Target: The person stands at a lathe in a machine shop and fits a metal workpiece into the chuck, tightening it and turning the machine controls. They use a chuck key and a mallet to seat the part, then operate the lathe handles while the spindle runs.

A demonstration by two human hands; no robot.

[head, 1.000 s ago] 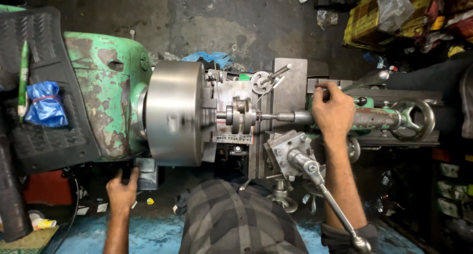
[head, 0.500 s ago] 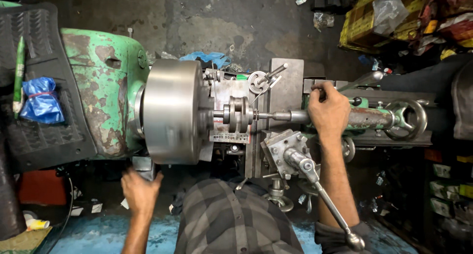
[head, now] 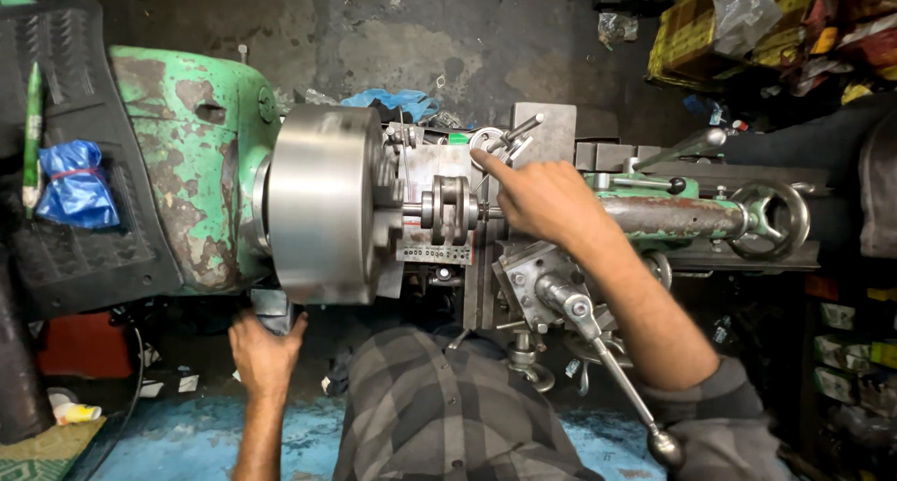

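Observation:
I look down on an old green lathe (head: 187, 154). Its big steel chuck (head: 322, 205) holds a small round workpiece (head: 450, 208). My right hand (head: 547, 201) lies over the front end of the tailstock barrel (head: 673, 215), just right of the workpiece. Its fingers curl around the barrel and its index finger stretches up towards a small handwheel (head: 486, 143). My left hand (head: 266, 350) is below the chuck, with thumb and fingers closed on a dark grey lever (head: 271, 304) at the lathe's front.
The tailstock handwheel (head: 768, 218) is at the right. A long steel handle (head: 612, 369) slants down by my right forearm. A blue bag (head: 73, 182) lies on a black mat at left. Boxes and packets (head: 738, 23) are piled at the top right.
My right hand has slid left along the tailstock barrel to the workpiece. My left hand has moved right and up from the floor side onto the grey lever.

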